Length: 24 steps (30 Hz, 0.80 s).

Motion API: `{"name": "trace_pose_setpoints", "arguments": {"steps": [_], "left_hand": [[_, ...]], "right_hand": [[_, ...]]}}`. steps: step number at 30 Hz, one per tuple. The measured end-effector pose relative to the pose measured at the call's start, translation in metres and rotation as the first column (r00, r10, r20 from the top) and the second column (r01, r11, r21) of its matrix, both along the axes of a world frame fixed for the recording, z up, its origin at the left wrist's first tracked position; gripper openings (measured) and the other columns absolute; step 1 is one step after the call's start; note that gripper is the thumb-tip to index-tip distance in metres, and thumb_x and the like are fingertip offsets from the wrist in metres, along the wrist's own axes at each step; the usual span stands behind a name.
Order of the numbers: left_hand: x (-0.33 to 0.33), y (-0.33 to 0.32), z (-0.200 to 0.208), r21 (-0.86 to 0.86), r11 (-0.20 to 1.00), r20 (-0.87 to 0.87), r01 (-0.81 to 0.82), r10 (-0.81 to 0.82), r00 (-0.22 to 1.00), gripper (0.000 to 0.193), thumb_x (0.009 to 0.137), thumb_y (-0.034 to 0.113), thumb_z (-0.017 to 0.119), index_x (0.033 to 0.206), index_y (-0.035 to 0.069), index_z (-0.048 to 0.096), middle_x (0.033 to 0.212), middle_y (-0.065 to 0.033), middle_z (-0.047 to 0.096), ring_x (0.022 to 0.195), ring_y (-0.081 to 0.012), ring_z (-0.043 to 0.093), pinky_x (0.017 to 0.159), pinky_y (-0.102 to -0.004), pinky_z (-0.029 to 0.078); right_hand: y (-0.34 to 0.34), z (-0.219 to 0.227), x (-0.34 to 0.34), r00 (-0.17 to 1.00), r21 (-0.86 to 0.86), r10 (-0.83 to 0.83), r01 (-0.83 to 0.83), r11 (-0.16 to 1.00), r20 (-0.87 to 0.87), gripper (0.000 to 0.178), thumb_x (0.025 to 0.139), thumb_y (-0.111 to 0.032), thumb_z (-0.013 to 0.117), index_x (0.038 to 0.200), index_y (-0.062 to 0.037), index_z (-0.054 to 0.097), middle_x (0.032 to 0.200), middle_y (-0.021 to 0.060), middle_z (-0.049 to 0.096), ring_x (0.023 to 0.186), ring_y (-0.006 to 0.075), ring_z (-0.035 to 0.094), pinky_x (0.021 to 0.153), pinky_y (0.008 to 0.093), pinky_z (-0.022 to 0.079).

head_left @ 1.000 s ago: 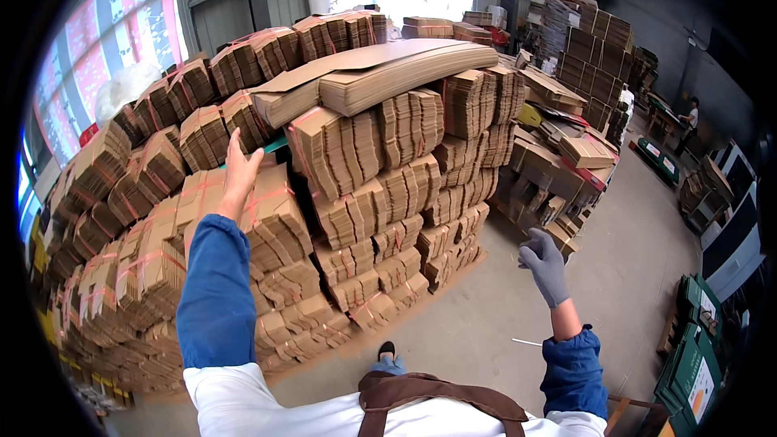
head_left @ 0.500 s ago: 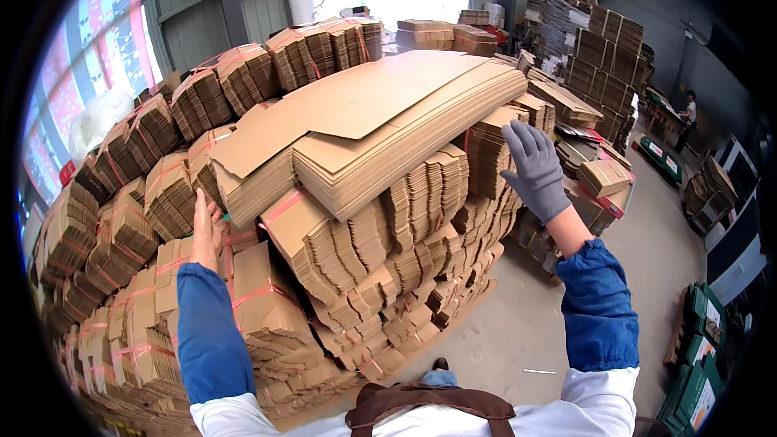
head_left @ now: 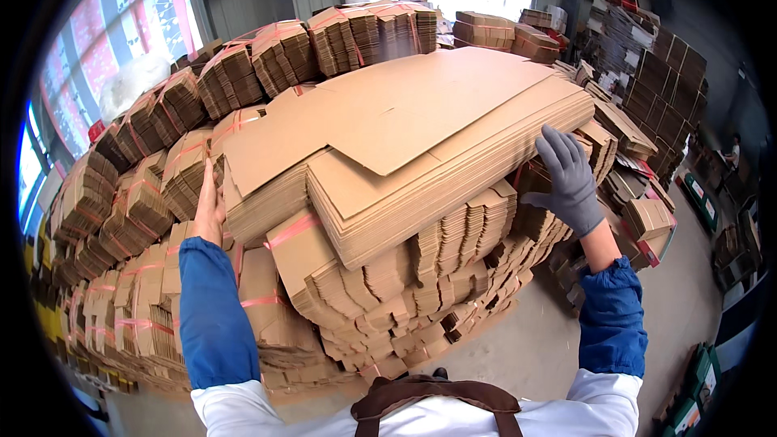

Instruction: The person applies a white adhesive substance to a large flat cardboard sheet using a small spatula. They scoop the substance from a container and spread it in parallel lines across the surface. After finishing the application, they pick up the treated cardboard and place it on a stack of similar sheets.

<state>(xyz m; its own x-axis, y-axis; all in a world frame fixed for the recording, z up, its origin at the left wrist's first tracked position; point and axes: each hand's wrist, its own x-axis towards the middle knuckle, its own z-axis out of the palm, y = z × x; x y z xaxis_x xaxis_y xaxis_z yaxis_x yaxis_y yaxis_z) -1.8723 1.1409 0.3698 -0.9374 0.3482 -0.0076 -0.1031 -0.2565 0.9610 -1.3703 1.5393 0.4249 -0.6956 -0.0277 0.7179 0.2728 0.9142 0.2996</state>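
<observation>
In front of me a thick stack of flat brown cardboard sheets (head_left: pixel 441 206) lies on top of tied cardboard bundles. Its uppermost sheet (head_left: pixel 380 109) sits askew, leaving a notch and part of the sheets beneath uncovered. My left hand (head_left: pixel 210 206) is bare and held upright against the stack's left end, fingers straight. At the right front side is my right hand (head_left: pixel 569 182) in a grey glove, fingers spread and their tips at the stack's edge. Neither hand is closed around anything. A bundle with pink strapping (head_left: pixel 295 231) supports the stack's near left part.
Rows of strapped cardboard bundles (head_left: pixel 142 202) curve around the left and back. Taller bundle piles (head_left: pixel 664 93) rise at the far right. Concrete floor (head_left: pixel 518 340) runs along the right, with green boxes (head_left: pixel 696 384) low down. Another person (head_left: pixel 734 154) stands far right.
My view has come closer and turned, so the stack appears larger. My right hand has moved in from beside the stack to its edge; my left hand has come up against the left end.
</observation>
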Motion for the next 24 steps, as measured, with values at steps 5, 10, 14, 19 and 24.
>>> {"name": "trace_pose_setpoints", "arguments": {"steps": [5,10,14,19,24], "left_hand": [[-0.046,-0.006,-0.017,-0.067,0.994,-0.101,0.081,-0.088,0.991,0.116,0.08,0.08,0.055,0.155,0.002,0.014,0.154,-0.0283,0.025,0.141,-0.0359,0.033,0.113,-0.0477,0.034],[-0.108,0.02,-0.032,0.055,0.998,0.045,0.03,-0.032,0.998,0.094,0.086,0.064,0.063,0.145,-0.003,0.033,0.145,-0.0225,0.042,0.131,-0.032,0.047,0.106,-0.0427,0.043],[-0.112,0.027,-0.028,0.065,0.988,0.03,0.142,-0.144,0.989,0.086,0.086,0.058,0.065,0.142,-0.002,0.038,0.141,-0.0212,0.046,0.127,-0.031,0.05,0.104,-0.0416,0.045],[-0.126,0.036,-0.02,0.085,0.973,0.017,0.213,-0.215,0.976,0.077,0.087,0.051,0.067,0.138,-0.002,0.043,0.136,-0.0195,0.052,0.121,-0.0298,0.054,0.101,-0.0402,0.048],[-0.136,0.026,0.002,0.091,0.958,-0.045,0.274,-0.27,0.962,0.067,0.088,0.044,0.07,0.134,-0.002,0.049,0.131,-0.0179,0.057,0.116,-0.0286,0.058,0.097,-0.0388,0.051]], "right_hand": [[-0.005,-0.022,-0.005,0.933,-0.526,-0.055,-0.151,0.837,-0.355,0.062,0.086,-0.02,0.073,0.138,-0.0032,0.044,0.126,0.0162,0.058,0.109,0.0262,0.061,0.093,0.0372,0.05],[0.003,-0.056,-0.006,0.785,-0.814,-0.388,-0.566,-0.129,-0.483,0.039,0.101,-0.032,0.055,0.127,-0.0041,0.048,0.094,0.01,0.063,0.076,0.0167,0.064,0.067,0.0332,0.058],[-0.001,-0.05,-0.036,0.706,-0.617,-0.387,-0.707,-0.346,-0.593,0.063,0.1,-0.048,0.05,0.135,0.0045,0.042,0.105,0.0151,0.063,0.085,0.0237,0.065,0.078,0.0361,0.058],[0.011,-0.052,-0.067,0.658,-0.426,-0.32,-0.712,-0.557,-0.681,0.071,0.099,-0.056,0.047,0.144,-0.0025,0.038,0.136,0.019,0.051,0.124,0.0333,0.052,0.104,0.047,0.048],[0.018,-0.049,-0.093,0.47,-0.185,-0.36,-0.778,-0.601,-0.806,0.057,0.097,-0.047,0.057,0.137,-0.0074,0.049,0.129,0.0144,0.059,0.119,0.0324,0.058,0.101,0.0502,0.05]]}}
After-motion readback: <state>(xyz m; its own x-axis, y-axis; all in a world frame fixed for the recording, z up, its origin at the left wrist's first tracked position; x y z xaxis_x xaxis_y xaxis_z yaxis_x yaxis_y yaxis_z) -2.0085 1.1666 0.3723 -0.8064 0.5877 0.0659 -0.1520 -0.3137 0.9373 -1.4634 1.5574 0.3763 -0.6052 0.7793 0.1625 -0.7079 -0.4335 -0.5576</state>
